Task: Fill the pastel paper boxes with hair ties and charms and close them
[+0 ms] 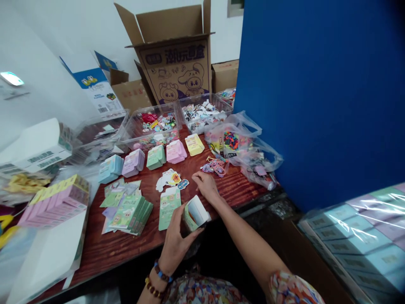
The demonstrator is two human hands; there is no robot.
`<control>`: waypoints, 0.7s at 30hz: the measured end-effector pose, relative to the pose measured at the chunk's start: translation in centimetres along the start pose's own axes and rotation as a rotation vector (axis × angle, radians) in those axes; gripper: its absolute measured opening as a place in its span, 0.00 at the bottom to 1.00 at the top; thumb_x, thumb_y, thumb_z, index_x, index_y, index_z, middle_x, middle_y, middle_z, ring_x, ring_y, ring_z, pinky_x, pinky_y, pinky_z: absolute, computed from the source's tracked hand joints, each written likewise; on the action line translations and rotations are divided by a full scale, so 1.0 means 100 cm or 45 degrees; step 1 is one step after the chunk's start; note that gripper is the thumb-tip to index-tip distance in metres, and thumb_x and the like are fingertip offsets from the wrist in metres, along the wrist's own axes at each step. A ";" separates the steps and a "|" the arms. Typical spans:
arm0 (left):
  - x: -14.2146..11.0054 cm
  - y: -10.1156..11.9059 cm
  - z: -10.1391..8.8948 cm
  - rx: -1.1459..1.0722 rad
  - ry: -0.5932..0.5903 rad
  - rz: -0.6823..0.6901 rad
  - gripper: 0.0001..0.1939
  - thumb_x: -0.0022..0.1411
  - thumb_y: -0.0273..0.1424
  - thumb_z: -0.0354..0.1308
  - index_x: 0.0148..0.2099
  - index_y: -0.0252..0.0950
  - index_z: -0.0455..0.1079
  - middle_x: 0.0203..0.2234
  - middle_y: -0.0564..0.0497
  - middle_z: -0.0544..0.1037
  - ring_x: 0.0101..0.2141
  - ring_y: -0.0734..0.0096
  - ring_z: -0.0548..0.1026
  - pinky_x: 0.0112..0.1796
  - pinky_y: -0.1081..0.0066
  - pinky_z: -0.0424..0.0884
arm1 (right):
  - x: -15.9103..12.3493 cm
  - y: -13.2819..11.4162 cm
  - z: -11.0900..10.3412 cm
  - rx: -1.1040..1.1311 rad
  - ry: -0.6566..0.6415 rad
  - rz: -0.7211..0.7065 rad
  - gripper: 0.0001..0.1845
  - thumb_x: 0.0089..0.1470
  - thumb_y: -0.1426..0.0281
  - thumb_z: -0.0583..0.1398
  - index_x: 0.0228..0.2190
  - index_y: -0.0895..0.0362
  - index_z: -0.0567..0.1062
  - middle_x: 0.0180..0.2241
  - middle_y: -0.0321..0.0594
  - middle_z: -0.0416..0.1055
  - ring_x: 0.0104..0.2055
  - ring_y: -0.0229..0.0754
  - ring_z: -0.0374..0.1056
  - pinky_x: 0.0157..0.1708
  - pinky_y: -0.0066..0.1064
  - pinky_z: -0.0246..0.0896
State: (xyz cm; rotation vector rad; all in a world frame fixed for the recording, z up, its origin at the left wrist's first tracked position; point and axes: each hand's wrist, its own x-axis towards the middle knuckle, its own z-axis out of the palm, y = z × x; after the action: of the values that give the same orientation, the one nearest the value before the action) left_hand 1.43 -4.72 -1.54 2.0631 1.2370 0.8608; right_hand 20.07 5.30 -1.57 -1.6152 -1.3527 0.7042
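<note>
My left hand [177,234] is wrapped around a small green carton [196,212], whose open white-lined top faces up near the table's front edge. My right hand [205,185] hovers low over the table just beyond the carton, fingers curled together; whatever they pinch, if anything, is too small to make out. Close beyond it lies a tangle of coloured elastic cords [215,166]. To its left are loose cut-out stickers [172,179] and a flat green carton [169,207]. A stack of green cartons [133,214] rests on assorted packets further left.
Folded cartons in several colours, such as the yellow one [194,144], form a row. Behind stand clear trays of small trinkets [202,110] and a large cardboard box [177,71]. Plastic bags [236,141] lie by a blue partition [310,105]. Pink cartons [58,202] fill a white box at left.
</note>
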 end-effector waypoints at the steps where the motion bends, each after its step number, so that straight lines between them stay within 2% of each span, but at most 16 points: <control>1: -0.002 -0.003 -0.001 -0.006 0.011 -0.011 0.35 0.59 0.40 0.64 0.64 0.45 0.53 0.57 0.43 0.67 0.57 0.53 0.68 0.58 0.49 0.65 | 0.000 0.003 -0.007 -0.056 0.024 0.000 0.08 0.57 0.67 0.57 0.33 0.52 0.78 0.28 0.37 0.76 0.34 0.42 0.73 0.37 0.30 0.63; 3: -0.005 -0.008 -0.001 -0.014 0.037 -0.025 0.35 0.59 0.40 0.64 0.64 0.44 0.53 0.58 0.43 0.67 0.58 0.53 0.68 0.58 0.49 0.65 | -0.002 0.013 -0.024 -0.211 0.111 0.032 0.09 0.58 0.68 0.57 0.38 0.52 0.77 0.39 0.42 0.76 0.41 0.45 0.72 0.40 0.33 0.62; 5: -0.006 -0.010 0.000 -0.019 0.040 -0.033 0.36 0.59 0.39 0.64 0.65 0.44 0.53 0.58 0.43 0.66 0.58 0.52 0.67 0.58 0.49 0.64 | -0.006 0.023 -0.041 -0.448 0.192 0.112 0.12 0.59 0.68 0.56 0.44 0.52 0.75 0.45 0.46 0.74 0.41 0.47 0.72 0.39 0.35 0.61; 8: -0.005 -0.007 0.003 -0.030 -0.007 -0.006 0.37 0.59 0.38 0.64 0.65 0.45 0.52 0.59 0.44 0.66 0.59 0.53 0.66 0.59 0.51 0.64 | -0.008 0.035 -0.060 -0.763 0.193 0.192 0.12 0.58 0.67 0.56 0.43 0.52 0.75 0.43 0.47 0.73 0.36 0.46 0.72 0.35 0.35 0.60; 11: 0.002 -0.002 0.004 -0.032 -0.046 0.019 0.37 0.59 0.35 0.65 0.65 0.46 0.52 0.59 0.45 0.66 0.59 0.55 0.67 0.59 0.54 0.65 | -0.006 0.042 -0.073 -0.778 0.132 0.121 0.11 0.59 0.68 0.55 0.36 0.53 0.77 0.39 0.45 0.73 0.36 0.44 0.71 0.33 0.33 0.59; 13: 0.007 0.000 0.003 -0.011 -0.017 0.005 0.35 0.59 0.35 0.64 0.65 0.45 0.52 0.58 0.45 0.66 0.58 0.56 0.67 0.58 0.54 0.65 | -0.005 0.044 -0.081 -0.644 0.143 0.020 0.11 0.58 0.67 0.55 0.34 0.54 0.78 0.35 0.43 0.72 0.36 0.44 0.69 0.34 0.32 0.60; 16: 0.016 -0.001 0.002 0.099 0.078 0.003 0.34 0.60 0.33 0.64 0.64 0.43 0.52 0.55 0.44 0.66 0.57 0.55 0.66 0.58 0.53 0.64 | -0.009 0.038 -0.098 -0.227 0.112 -0.114 0.12 0.56 0.62 0.58 0.30 0.56 0.77 0.29 0.39 0.70 0.30 0.41 0.66 0.31 0.31 0.61; 19: 0.027 -0.001 0.004 0.289 0.060 0.011 0.33 0.59 0.32 0.64 0.62 0.40 0.55 0.52 0.44 0.67 0.54 0.53 0.67 0.56 0.51 0.66 | -0.023 0.018 -0.114 0.237 -0.094 -0.011 0.14 0.52 0.57 0.62 0.29 0.56 0.76 0.24 0.35 0.68 0.22 0.37 0.62 0.21 0.28 0.59; 21: 0.034 0.002 0.006 0.397 -0.003 -0.001 0.33 0.57 0.31 0.66 0.61 0.37 0.57 0.51 0.43 0.69 0.53 0.52 0.67 0.55 0.51 0.66 | -0.035 0.002 -0.121 0.447 -0.268 0.080 0.15 0.50 0.56 0.64 0.30 0.57 0.76 0.23 0.34 0.69 0.21 0.36 0.63 0.18 0.26 0.59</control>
State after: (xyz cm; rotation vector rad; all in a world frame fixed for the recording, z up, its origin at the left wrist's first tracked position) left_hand 3.24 -1.84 -1.02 2.3024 1.4455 0.6992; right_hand 29.62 -1.33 3.21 -1.3346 -1.2441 1.1091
